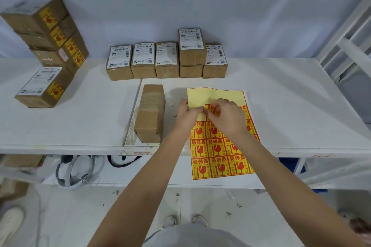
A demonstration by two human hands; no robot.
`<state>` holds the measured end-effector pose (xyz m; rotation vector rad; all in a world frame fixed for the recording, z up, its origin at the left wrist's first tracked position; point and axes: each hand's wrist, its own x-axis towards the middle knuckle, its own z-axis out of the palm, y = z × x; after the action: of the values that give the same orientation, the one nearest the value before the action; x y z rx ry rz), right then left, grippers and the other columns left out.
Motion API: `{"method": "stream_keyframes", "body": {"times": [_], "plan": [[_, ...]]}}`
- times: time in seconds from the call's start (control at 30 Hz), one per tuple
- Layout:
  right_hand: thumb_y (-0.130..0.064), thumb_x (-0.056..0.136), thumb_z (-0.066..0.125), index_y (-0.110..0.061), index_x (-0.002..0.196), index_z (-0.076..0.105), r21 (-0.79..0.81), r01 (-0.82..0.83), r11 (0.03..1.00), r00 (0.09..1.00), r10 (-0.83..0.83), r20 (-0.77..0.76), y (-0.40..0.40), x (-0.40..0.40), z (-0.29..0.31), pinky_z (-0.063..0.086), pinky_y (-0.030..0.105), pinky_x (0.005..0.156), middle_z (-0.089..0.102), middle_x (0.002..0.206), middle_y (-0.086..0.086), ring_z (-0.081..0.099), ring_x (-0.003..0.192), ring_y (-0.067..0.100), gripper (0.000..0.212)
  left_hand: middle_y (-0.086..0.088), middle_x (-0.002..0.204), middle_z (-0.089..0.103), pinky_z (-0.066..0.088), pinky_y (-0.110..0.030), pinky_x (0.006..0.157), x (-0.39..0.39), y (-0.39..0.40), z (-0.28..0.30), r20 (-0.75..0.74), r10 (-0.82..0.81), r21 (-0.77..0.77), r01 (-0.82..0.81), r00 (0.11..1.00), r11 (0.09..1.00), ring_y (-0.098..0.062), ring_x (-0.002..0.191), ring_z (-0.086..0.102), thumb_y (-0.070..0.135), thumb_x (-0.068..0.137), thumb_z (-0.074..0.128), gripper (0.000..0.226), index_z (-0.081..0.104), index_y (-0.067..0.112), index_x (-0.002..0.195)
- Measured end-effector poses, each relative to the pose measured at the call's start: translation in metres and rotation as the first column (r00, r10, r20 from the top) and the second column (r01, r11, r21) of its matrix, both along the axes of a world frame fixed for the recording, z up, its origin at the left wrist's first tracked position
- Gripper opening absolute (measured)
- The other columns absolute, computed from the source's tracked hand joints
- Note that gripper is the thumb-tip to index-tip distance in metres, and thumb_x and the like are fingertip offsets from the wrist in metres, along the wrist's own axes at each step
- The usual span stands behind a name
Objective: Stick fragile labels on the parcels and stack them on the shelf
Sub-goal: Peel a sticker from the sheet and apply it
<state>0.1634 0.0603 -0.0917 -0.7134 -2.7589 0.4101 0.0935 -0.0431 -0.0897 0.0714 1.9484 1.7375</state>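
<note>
A glossy yellow label sheet (218, 146) printed with red squares is pinched at its bare upper part by both hands (187, 113) (226, 116), apparently peeling, just right of a plain cardboard parcel (149, 114).

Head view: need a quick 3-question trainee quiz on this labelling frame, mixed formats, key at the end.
1. True or false: the stacked parcels at the far left already carry fragile labels.
2. Multiple choice: what are both hands, left hand and right hand, working on? A) the label sheet B) the parcel lying nearest them C) the row of parcels at the back
3. Fill in: on the label sheet, the bare yellow backing with no labels left is at the ___ end, away from the person.

Key: 1 true; 2 A; 3 far
</note>
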Motion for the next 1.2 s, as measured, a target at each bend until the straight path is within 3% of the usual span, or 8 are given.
{"method": "stream_keyframes", "body": {"times": [0.13, 0.3, 0.53, 0.67, 0.8, 0.97, 1.1, 1.2], "plan": [[-0.05, 0.091, 0.05, -0.016, 0.108, 0.065, -0.003, -0.004, 1.0, 1.0, 0.004, 0.026, -0.003, -0.003, 0.0, 0.05, 0.026, 0.065, 0.068, 0.101, 0.0, 0.063, 0.092, 0.017, 0.042, -0.01, 0.106, 0.062, 0.05, -0.029, 0.073, 0.0, -0.001, -0.001, -0.033, -0.013, -0.011, 0.013, 0.999, 1.0, -0.022, 0.095, 0.061, 0.004, 0.084, 0.063, 0.041, 0.047, 0.005, 0.122], [-0.044, 0.094, 0.047, -0.017, 0.096, 0.069, 0.001, 0.006, 1.0, 0.996, -0.007, 0.091, -0.006, -0.007, 0.004, 0.032, 0.019, 0.05, 0.069, 0.085, -0.002, 0.063, 0.08, 0.016, 0.035, 0.002, 0.09, 0.057, 0.047, -0.02, 0.064, 0.0, -0.001, -0.001, -0.083, -0.055, -0.045, 0.051, 0.995, 0.998, -0.011, 0.082, 0.057, 0.004, 0.085, 0.062, 0.037, 0.046, 0.008, 0.117], [-0.042, 0.095, 0.046, -0.014, 0.084, 0.068, 0.041, 0.016, 0.999, 0.991, -0.022, 0.13, -0.008, -0.008, 0.007, 0.024, 0.018, 0.046, 0.06, 0.072, -0.001, 0.057, 0.069, 0.016, 0.036, 0.009, 0.086, 0.053, 0.042, -0.015, 0.058, -0.001, 0.001, -0.004, -0.153, -0.109, -0.102, 0.094, 0.982, 0.99, -0.003, 0.077, 0.052, 0.003, 0.085, 0.061, 0.033, 0.045, 0.012, 0.112], [-0.039, 0.095, 0.046, -0.014, 0.092, 0.071, 0.041, 0.006, 0.999, 0.994, -0.011, 0.111, -0.006, -0.005, 0.003, 0.036, 0.02, 0.055, 0.067, 0.079, 0.0, 0.059, 0.071, 0.016, 0.035, 0.003, 0.093, 0.055, 0.045, -0.017, 0.063, -0.001, 0.002, -0.004, -0.174, -0.098, -0.098, 0.082, 0.98, 0.992, -0.01, 0.084, 0.054, 0.004, 0.084, 0.063, 0.032, 0.047, 0.011, 0.112], [-0.044, 0.091, 0.053, -0.017, 0.099, 0.073, -0.044, 0.015, 0.999, 0.999, -0.017, -0.044, -0.004, -0.001, -0.002, 0.042, 0.021, 0.058, 0.071, 0.088, 0.0, 0.065, 0.081, 0.017, 0.035, -0.003, 0.1, 0.059, 0.044, -0.016, 0.06, -0.002, 0.0, -0.004, -0.203, -0.084, -0.072, 0.071, 0.976, 0.995, -0.011, 0.085, 0.056, 0.002, 0.083, 0.062, 0.031, 0.05, 0.009, 0.112], [-0.043, 0.09, 0.057, -0.015, 0.11, 0.065, -0.027, -0.007, 1.0, 0.998, 0.005, -0.064, -0.008, 0.002, -0.008, 0.046, 0.026, 0.061, 0.066, 0.101, 0.003, 0.063, 0.091, 0.021, 0.036, 0.002, 0.089, 0.057, 0.044, -0.012, 0.055, -0.002, 0.001, -0.001, -0.157, -0.058, -0.032, 0.054, 0.986, 0.998, -0.012, 0.08, 0.057, -0.002, 0.082, 0.061, 0.032, 0.052, 0.007, 0.111], [-0.038, 0.088, 0.059, -0.013, 0.113, 0.058, -0.046, 0.007, 0.999, 0.996, -0.011, -0.083, -0.012, 0.003, -0.012, 0.047, 0.028, 0.061, 0.064, 0.103, 0.003, 0.061, 0.092, 0.021, 0.035, 0.003, 0.095, 0.054, 0.043, -0.018, 0.06, 0.001, 0.001, 0.001, -0.355, -0.078, -0.108, 0.042, 0.931, 0.993, -0.017, 0.09, 0.058, 0.002, 0.08, 0.066, 0.049, 0.041, 0.009, 0.122], [-0.038, 0.088, 0.059, -0.013, 0.12, 0.056, -0.014, -0.012, 1.0, 0.998, 0.011, -0.061, -0.013, 0.003, -0.015, 0.043, 0.027, 0.063, 0.062, 0.11, 0.005, 0.06, 0.099, 0.022, 0.04, 0.0, 0.086, 0.058, 0.049, -0.031, 0.054, 0.0, 0.0, -0.001, -0.615, -0.244, -0.351, 0.017, 0.75, 0.936, -0.018, 0.07, 0.058, 0.005, 0.084, 0.063, 0.075, 0.022, 0.022, 0.145]]}}
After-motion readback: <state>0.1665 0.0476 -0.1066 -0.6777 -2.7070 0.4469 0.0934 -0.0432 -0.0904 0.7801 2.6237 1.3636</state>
